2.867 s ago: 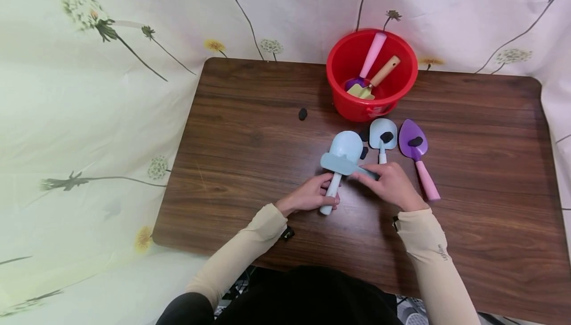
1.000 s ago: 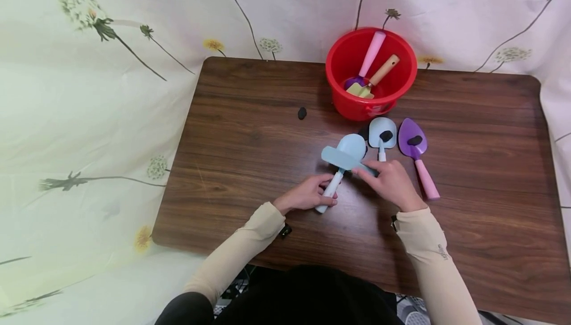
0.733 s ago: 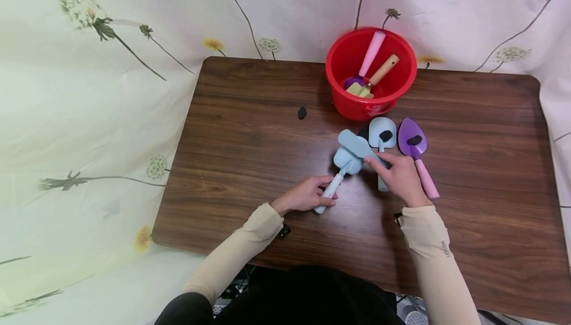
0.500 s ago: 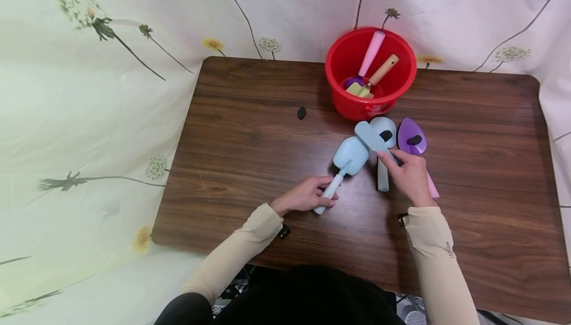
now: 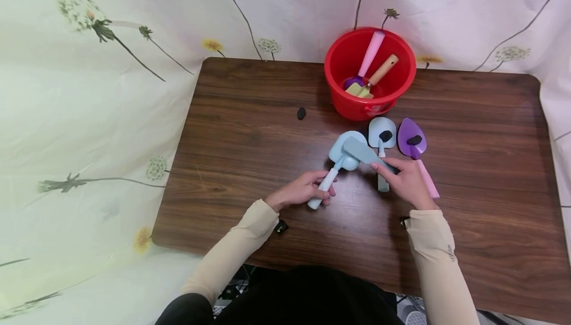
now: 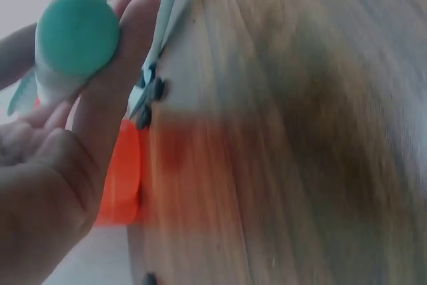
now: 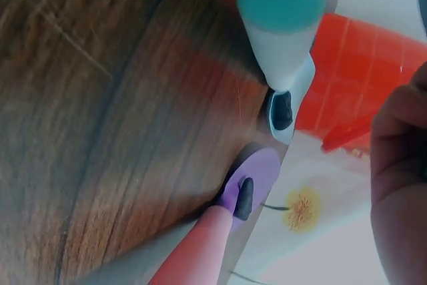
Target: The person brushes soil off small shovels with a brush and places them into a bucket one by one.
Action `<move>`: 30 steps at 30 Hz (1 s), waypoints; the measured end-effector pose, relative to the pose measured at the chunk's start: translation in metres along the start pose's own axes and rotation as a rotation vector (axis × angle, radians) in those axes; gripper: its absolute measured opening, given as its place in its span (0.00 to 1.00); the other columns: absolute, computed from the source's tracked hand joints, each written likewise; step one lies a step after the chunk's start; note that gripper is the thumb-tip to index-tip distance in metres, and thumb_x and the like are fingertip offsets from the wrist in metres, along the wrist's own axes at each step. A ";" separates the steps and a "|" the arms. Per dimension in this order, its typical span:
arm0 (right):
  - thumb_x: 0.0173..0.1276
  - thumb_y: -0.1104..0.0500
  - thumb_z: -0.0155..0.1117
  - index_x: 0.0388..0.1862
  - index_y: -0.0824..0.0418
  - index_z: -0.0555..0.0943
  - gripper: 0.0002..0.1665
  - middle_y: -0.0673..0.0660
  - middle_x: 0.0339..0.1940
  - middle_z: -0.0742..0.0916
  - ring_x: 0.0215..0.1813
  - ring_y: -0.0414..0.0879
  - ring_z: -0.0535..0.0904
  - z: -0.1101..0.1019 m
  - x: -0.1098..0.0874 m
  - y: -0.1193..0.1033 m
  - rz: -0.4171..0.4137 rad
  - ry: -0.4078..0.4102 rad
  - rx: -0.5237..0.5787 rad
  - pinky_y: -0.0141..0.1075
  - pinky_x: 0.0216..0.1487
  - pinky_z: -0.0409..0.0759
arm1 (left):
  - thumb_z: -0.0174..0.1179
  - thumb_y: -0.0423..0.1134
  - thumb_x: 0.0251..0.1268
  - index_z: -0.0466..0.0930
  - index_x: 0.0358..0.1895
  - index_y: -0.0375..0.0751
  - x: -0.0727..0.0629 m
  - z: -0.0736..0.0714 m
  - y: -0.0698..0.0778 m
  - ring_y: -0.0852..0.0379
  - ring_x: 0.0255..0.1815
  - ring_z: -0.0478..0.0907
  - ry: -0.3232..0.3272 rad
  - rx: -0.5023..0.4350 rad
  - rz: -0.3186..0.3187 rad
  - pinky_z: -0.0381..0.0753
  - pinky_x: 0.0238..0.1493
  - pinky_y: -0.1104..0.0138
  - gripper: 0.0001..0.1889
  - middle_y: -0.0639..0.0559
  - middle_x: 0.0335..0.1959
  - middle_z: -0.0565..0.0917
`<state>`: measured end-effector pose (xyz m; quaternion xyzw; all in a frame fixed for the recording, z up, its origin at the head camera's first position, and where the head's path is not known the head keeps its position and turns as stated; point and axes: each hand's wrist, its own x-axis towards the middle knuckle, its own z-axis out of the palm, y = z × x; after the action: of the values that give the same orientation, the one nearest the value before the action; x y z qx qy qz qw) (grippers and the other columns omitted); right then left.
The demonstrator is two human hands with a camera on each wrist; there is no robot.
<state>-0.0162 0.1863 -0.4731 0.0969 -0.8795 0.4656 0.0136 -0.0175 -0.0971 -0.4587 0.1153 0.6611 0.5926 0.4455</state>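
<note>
Bucket (image 5: pixel 350 105) (red) holds two tools (image 5: pixel 382 71); left fingers (image 5: pixel 317 175) grip a blue shovel (image 5: pixel 339 155).

A blue spatula (image 5: pixel 362 152) slants over a pale-blue, white-handled scoop (image 5: pixel 338 150).

I note scoop (image 5: pixel 336 150) left of shovel (image 5: pixel 376 128), trowel (image 5: pixel 410 128) right; stone (image 5: pixel 415 140) on trowel; bucket (image 5: pixel 354 110) behind, on table (image 5: pixel 486 156).

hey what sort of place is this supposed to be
Probably an indoor demo corner rather than a real garden: a flower-print backdrop behind a wood-grain table, with a red bucket and a purple shovel on it.
</note>
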 end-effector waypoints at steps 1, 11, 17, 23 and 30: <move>0.61 0.58 0.71 0.40 0.63 0.87 0.11 0.52 0.20 0.82 0.22 0.33 0.69 -0.002 0.001 0.001 0.008 0.026 0.002 0.24 0.22 0.66 | 0.51 0.23 0.66 0.63 0.61 0.23 -0.001 -0.002 0.000 0.28 0.44 0.78 -0.017 0.014 0.012 0.78 0.50 0.41 0.21 0.21 0.49 0.76; 0.62 0.56 0.70 0.38 0.68 0.87 0.15 0.65 0.29 0.87 0.24 0.29 0.68 -0.022 0.002 0.006 0.109 0.212 -0.014 0.20 0.26 0.65 | 0.56 0.26 0.66 0.72 0.58 0.32 -0.014 -0.024 0.009 0.47 0.43 0.79 -0.118 0.366 0.129 0.77 0.44 0.68 0.17 0.36 0.47 0.82; 0.62 0.56 0.70 0.37 0.66 0.87 0.13 0.63 0.30 0.88 0.25 0.27 0.69 -0.018 -0.003 0.011 0.113 0.183 -0.062 0.20 0.29 0.66 | 0.57 0.26 0.66 0.69 0.61 0.36 -0.009 -0.028 0.026 0.39 0.43 0.81 -0.019 0.259 0.176 0.83 0.41 0.55 0.21 0.37 0.50 0.83; 0.63 0.57 0.69 0.38 0.66 0.87 0.13 0.63 0.29 0.88 0.27 0.32 0.70 -0.014 -0.007 0.010 0.094 0.128 -0.085 0.22 0.29 0.67 | 0.57 0.29 0.67 0.68 0.63 0.38 -0.001 -0.032 0.052 0.45 0.35 0.82 0.197 0.218 0.249 0.83 0.38 0.49 0.21 0.40 0.49 0.84; 0.65 0.54 0.68 0.36 0.65 0.86 0.14 0.57 0.21 0.82 0.25 0.39 0.66 -0.012 -0.008 0.009 0.115 0.067 -0.104 0.27 0.24 0.62 | 0.60 0.39 0.66 0.74 0.62 0.48 0.010 -0.039 0.081 0.54 0.37 0.77 0.496 0.417 0.350 0.78 0.38 0.65 0.21 0.54 0.46 0.83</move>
<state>-0.0105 0.2026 -0.4741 0.0295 -0.9058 0.4222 0.0214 -0.0822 -0.0944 -0.3951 0.1680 0.8257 0.5225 0.1305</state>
